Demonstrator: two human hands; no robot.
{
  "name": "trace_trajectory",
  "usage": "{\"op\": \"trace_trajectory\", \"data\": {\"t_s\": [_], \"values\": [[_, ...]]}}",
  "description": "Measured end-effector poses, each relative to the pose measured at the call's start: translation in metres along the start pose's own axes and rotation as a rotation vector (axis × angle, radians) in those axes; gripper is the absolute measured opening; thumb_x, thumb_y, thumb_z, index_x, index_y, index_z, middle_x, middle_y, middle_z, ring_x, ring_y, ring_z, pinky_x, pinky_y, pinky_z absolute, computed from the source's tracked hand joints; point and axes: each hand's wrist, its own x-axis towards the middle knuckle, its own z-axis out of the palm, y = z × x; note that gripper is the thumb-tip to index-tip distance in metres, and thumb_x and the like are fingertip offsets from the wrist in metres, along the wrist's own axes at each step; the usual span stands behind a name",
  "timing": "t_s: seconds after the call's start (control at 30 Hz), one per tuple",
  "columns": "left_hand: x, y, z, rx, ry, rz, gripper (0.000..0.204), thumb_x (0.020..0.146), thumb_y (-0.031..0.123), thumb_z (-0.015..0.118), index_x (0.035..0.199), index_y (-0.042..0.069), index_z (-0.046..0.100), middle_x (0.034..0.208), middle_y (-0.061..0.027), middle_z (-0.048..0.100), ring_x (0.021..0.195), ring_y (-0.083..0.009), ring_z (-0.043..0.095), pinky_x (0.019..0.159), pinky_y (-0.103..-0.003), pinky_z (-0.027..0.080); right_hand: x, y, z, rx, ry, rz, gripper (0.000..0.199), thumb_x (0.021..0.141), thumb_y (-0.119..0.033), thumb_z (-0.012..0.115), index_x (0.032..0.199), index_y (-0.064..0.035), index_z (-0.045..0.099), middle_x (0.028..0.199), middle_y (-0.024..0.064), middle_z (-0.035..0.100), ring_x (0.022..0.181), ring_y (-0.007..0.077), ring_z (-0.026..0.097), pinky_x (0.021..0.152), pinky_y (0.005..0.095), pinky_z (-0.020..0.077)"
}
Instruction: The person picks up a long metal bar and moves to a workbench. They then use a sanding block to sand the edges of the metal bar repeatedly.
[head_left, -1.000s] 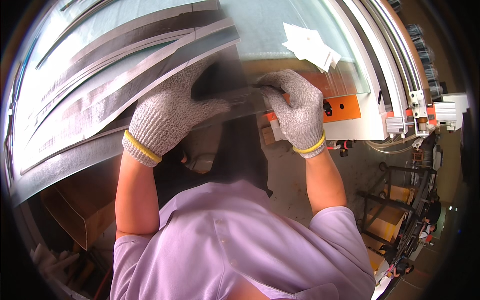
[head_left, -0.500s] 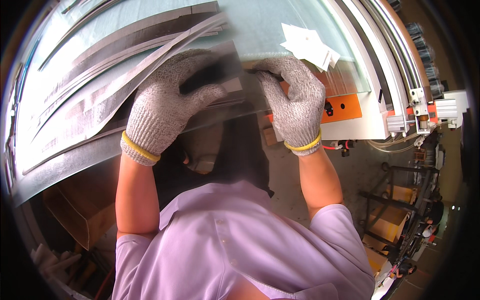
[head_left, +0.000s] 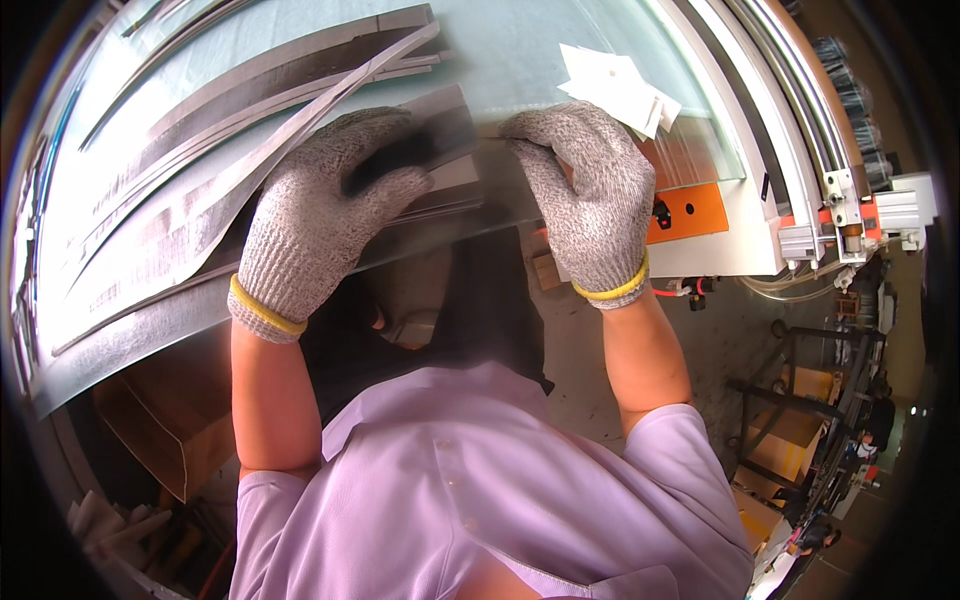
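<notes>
bright glare at left; rim dark, distorted.

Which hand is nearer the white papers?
Right. The right hand is just below the white papers in view; the left hand is farther off, to their lower left.

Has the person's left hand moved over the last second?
Yes, somewhat: the left hand has moved leftward, farther from the orange plate on the machine.

Gloves (head_left: 590,180): rough knitted cloth, matt
Strips (head_left: 450,112): smooth, glossy
Tabletop (head_left: 500,60): smooth, glossy, glass-like
Shirt (head_left: 450,450): matt cloth
Box (head_left: 165,425): matt cardboard
</notes>
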Motion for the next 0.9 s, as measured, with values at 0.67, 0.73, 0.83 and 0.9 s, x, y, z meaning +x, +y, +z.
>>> {"op": "trace_trajectory", "data": {"t_s": [0.67,0.73,0.83,0.9], "values": [[-0.022,0.021,0.027,0.261,0.465,0.636,0.019,0.078,-0.004,0.076,0.097,-0.004,0.072,0.095,-0.0175,0.072,0.091,-0.0336,0.071,0.087,-0.040,0.057,0.019,-0.002,0.038,0.425,0.011,0.192,0.013,0.094,0.002,0.062,0.106,0.0006,0.063,0.090,0.0147,0.072,0.088,0.0241,0.073,0.078,0.0321,0.0556],[-0.022,0.021,0.037,0.480,0.358,0.475,0.027,0.081,0.013,0.077,0.106,0.005,0.071,0.106,-0.0132,0.071,0.091,-0.0321,0.069,0.084,-0.040,0.057,0.023,-0.006,0.039,0.422,-0.011,0.206,0.015,0.094,0.004,0.061,0.109,0.0012,0.062,0.091,0.0126,0.072,0.092,0.0186,0.073,0.079,0.0291,0.0561],[-0.011,0.005,0.046,0.704,0.376,0.207,0.038,0.092,0.022,0.065,0.126,0.004,0.062,0.117,-0.0151,0.068,0.092,-0.0346,0.068,0.082,-0.043,0.056,0.026,-0.011,0.038,0.530,-0.025,0.283,0.018,0.094,0.001,0.062,0.111,0.0005,0.066,0.097,0.0141,0.073,0.091,0.0207,0.073,0.078,0.0306,0.0568],[-0.005,0.003,0.036,0.573,0.222,0.050,0.037,0.095,0.024,0.062,0.125,0.003,0.064,0.121,-0.0185,0.066,0.106,-0.0383,0.063,0.091,-0.046,0.052,0.016,0.007,0.041,0.391,0.011,0.266,0.019,0.093,-0.001,0.063,0.111,-0.0005,0.069,0.098,0.0150,0.073,0.090,0.0248,0.073,0.078,0.0331,0.0568]]}}
